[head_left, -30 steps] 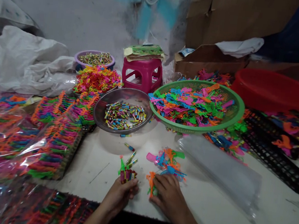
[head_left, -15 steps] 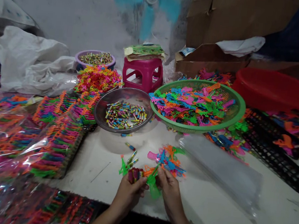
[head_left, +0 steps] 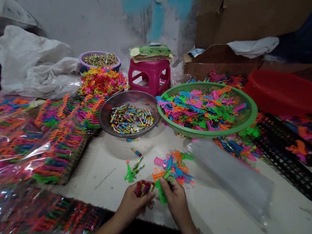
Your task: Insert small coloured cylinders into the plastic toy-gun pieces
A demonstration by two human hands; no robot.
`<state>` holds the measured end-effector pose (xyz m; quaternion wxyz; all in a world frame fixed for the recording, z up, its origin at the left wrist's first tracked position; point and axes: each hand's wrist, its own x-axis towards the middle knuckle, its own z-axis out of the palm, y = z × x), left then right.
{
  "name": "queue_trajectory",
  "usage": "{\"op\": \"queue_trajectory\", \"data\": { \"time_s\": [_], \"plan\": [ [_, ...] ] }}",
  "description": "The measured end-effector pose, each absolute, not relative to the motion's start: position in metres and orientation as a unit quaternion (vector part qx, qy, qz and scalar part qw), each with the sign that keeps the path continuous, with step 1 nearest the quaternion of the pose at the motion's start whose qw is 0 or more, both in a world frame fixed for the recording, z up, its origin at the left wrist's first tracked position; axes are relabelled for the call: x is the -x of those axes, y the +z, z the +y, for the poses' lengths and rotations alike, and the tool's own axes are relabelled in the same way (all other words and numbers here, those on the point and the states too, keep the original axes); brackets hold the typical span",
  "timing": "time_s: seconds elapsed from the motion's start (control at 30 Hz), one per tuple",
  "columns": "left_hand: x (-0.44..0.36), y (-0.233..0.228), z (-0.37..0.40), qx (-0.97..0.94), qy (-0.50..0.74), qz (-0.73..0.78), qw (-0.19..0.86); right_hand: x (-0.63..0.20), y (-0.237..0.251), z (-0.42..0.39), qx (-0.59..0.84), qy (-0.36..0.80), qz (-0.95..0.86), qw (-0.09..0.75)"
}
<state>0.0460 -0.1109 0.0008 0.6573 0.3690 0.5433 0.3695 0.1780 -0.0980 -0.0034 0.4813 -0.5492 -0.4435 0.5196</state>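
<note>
My left hand point(head_left: 132, 203) is closed around a bunch of small printed tubes point(head_left: 142, 188) with dark red ends pointing up. Close beside it, my right hand point(head_left: 178, 201) pinches a green plastic toy piece point(head_left: 161, 193) between thumb and fingers. Just beyond the right hand lies a small heap of pink, blue and orange plastic toy pieces point(head_left: 177, 166). Another green toy piece point(head_left: 129, 173) rests on the table past the left hand, with a few loose tubes point(head_left: 138, 162) near it.
A grey bowl point(head_left: 107, 124) of tubes and a green basket point(head_left: 247, 120) of toy pieces stand behind. Clear plastic bags point(head_left: 230, 181) lie at right. Bagged toy pieces point(head_left: 59, 151) cover the left. A pink stool point(head_left: 150, 71) and red basin point(head_left: 288, 92) stand farther back.
The green toy piece has turned and come back toward me a little in my right hand. My left hand has shifted slightly to the right and still holds the tubes.
</note>
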Motion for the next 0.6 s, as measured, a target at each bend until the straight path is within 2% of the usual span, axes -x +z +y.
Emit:
{"op": "queue_trajectory", "data": {
  "time_s": [0.43,0.6],
  "plan": [
    [-0.051,0.006,-0.119,-0.563,0.277,0.508,0.590,-0.175,-0.019,-0.119,0.606,0.421,-0.469,0.486],
    [-0.066,-0.001,-0.123,-0.522,0.269,0.531,0.611,-0.230,-0.012,-0.109,0.598,0.443,-0.523,0.415]
  ]
}}
